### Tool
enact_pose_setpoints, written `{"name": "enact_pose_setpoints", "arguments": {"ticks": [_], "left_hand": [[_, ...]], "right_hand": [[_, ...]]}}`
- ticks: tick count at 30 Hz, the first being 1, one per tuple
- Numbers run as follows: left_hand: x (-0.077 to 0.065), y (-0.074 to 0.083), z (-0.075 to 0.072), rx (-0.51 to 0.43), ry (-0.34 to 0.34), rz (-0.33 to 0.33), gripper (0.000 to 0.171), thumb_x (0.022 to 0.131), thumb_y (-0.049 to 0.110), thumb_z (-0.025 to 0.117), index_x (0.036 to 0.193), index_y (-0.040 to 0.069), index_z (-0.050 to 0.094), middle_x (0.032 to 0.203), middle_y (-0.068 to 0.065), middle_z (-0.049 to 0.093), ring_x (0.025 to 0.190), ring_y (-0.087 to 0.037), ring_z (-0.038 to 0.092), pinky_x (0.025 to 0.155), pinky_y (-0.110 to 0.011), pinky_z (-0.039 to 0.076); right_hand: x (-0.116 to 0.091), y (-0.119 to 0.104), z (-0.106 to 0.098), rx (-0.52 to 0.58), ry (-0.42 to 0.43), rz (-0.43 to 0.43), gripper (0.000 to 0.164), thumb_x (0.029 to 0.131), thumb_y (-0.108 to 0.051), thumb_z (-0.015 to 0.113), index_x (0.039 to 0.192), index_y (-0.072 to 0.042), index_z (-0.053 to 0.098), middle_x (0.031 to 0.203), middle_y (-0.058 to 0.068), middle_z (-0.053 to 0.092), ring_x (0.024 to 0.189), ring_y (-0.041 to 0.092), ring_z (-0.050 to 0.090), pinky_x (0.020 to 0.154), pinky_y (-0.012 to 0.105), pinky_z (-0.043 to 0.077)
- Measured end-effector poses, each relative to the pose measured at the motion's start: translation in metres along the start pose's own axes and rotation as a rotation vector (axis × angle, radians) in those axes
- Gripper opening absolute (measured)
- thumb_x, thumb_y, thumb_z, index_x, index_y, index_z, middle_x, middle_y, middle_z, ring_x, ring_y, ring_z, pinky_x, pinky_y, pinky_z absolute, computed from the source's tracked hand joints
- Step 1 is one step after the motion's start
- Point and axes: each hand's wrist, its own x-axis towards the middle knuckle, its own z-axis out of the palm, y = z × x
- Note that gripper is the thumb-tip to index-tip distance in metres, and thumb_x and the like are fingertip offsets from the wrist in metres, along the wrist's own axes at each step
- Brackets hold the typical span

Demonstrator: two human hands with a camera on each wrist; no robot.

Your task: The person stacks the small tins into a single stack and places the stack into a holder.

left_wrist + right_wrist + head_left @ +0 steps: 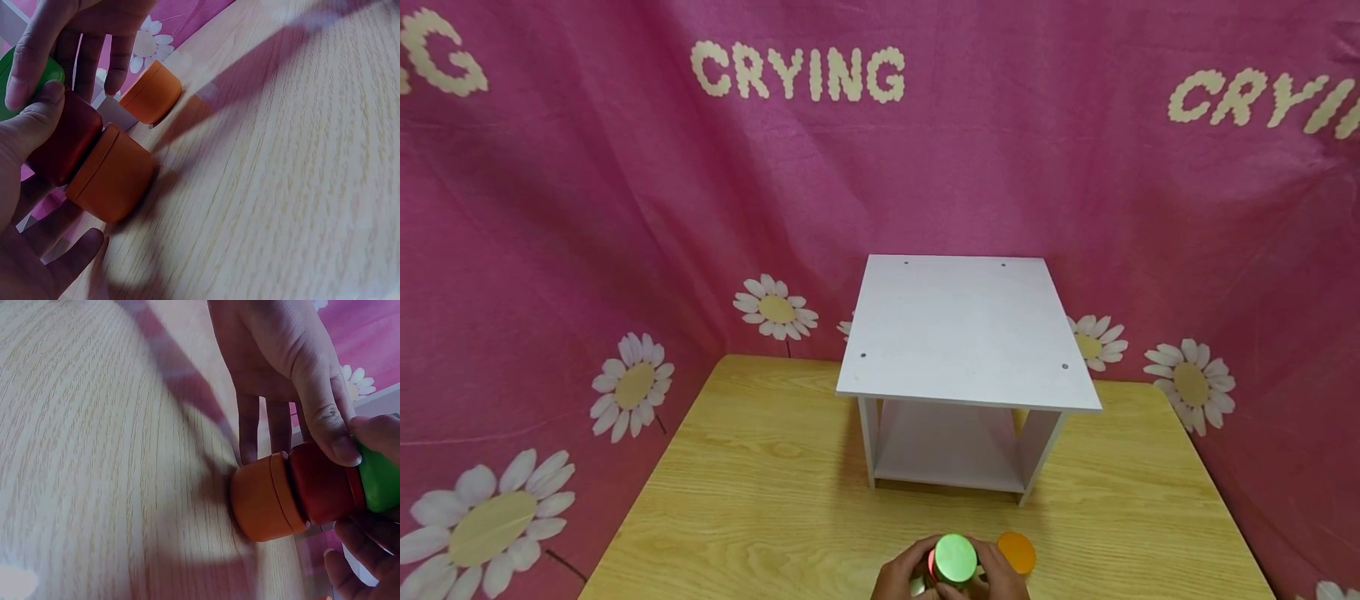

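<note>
An orange round lidded jar (115, 178) stands upright on the table, with a red jar (322, 481) on it and a green jar (955, 557) topping the stack. My left hand (901, 577) grips the stack from the left, its thumb (44, 106) at the seam between green and red. From the other side my right hand (1006, 577) holds it, thumb (334, 440) pressed at the same seam. The fingers of both hands reach behind the jars and are partly hidden. A second orange jar (1017, 552) stands just right of my right hand.
Beyond the hands stands a white open-fronted shelf unit (970, 325) with a flat top and a lower board. The wooden table (760, 483) carries everything. A pink curtain (1000, 167) with daisies surrounds the back and both sides.
</note>
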Motion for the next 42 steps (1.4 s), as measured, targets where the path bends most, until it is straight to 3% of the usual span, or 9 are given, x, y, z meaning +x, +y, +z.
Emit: {"name": "enact_pose_setpoints", "arguments": {"ticks": [2, 4, 6, 15, 18, 25, 42], "left_hand": [[0.001, -0.033, 0.015, 0.016, 0.058, -0.069, 0.051, 0.089, 0.013, 0.070, 0.137, 0.013, 0.053, 0.121, -0.005, 0.065, 0.102, -0.012, 0.065, 0.085, -0.029, 0.054], [0.001, -0.037, 0.015, -0.007, 0.050, -0.121, 0.051, 0.088, 0.015, 0.071, 0.136, 0.014, 0.054, 0.121, -0.004, 0.065, 0.103, -0.010, 0.064, 0.085, -0.027, 0.053], [0.000, -0.032, 0.013, -0.018, 0.043, -0.156, 0.052, 0.087, 0.018, 0.072, 0.136, 0.016, 0.055, 0.122, -0.002, 0.065, 0.106, -0.007, 0.062, 0.088, -0.026, 0.052], [-0.005, -0.035, 0.016, 0.014, 0.061, -0.119, 0.057, 0.082, 0.009, 0.072, 0.136, 0.017, 0.055, 0.123, 0.000, 0.064, 0.109, -0.006, 0.059, 0.089, -0.024, 0.051], [-0.006, -0.037, 0.017, 0.066, 0.082, -0.090, 0.058, 0.080, 0.010, 0.073, 0.135, 0.016, 0.056, 0.123, -0.002, 0.065, 0.109, -0.006, 0.059, 0.088, -0.024, 0.051], [0.006, -0.036, 0.015, 0.109, 0.112, -0.048, 0.055, 0.087, 0.022, 0.074, 0.138, 0.019, 0.054, 0.127, -0.003, 0.062, 0.110, -0.012, 0.061, 0.089, -0.028, 0.053], [0.001, -0.031, 0.014, 0.104, 0.088, -0.124, 0.056, 0.087, 0.033, 0.073, 0.138, 0.021, 0.054, 0.128, 0.000, 0.062, 0.111, -0.013, 0.061, 0.090, -0.031, 0.052]], "right_hand": [[0.000, 0.000, 0.000, 0.007, -0.022, 0.017, 0.061, 0.070, -0.045, 0.085, 0.119, -0.017, 0.062, 0.102, -0.010, 0.058, 0.092, 0.010, 0.060, 0.070, 0.028, 0.055], [-0.001, 0.000, 0.000, 0.005, -0.038, 0.029, 0.061, 0.071, -0.045, 0.084, 0.119, -0.015, 0.062, 0.102, -0.007, 0.059, 0.092, 0.012, 0.060, 0.069, 0.028, 0.055], [-0.001, 0.000, 0.000, -0.001, -0.050, 0.039, 0.061, 0.071, -0.046, 0.084, 0.119, -0.015, 0.062, 0.103, -0.006, 0.059, 0.092, 0.014, 0.061, 0.069, 0.029, 0.054], [-0.002, 0.000, -0.001, -0.009, -0.110, 0.063, 0.060, 0.073, -0.047, 0.082, 0.118, -0.013, 0.062, 0.104, -0.003, 0.059, 0.093, 0.015, 0.059, 0.069, 0.030, 0.053], [0.000, 0.001, -0.002, -0.001, -0.128, 0.051, 0.060, 0.073, -0.046, 0.082, 0.118, -0.012, 0.062, 0.104, -0.002, 0.059, 0.093, 0.015, 0.058, 0.071, 0.031, 0.053], [0.012, 0.000, -0.003, 0.014, -0.083, 0.027, 0.055, 0.073, -0.040, 0.084, 0.116, -0.012, 0.063, 0.099, -0.004, 0.058, 0.087, 0.011, 0.057, 0.072, 0.032, 0.052], [0.010, 0.001, -0.001, 0.018, -0.112, 0.055, 0.054, 0.071, -0.036, 0.085, 0.115, -0.013, 0.064, 0.099, -0.003, 0.059, 0.090, 0.014, 0.058, 0.075, 0.034, 0.053]]}}
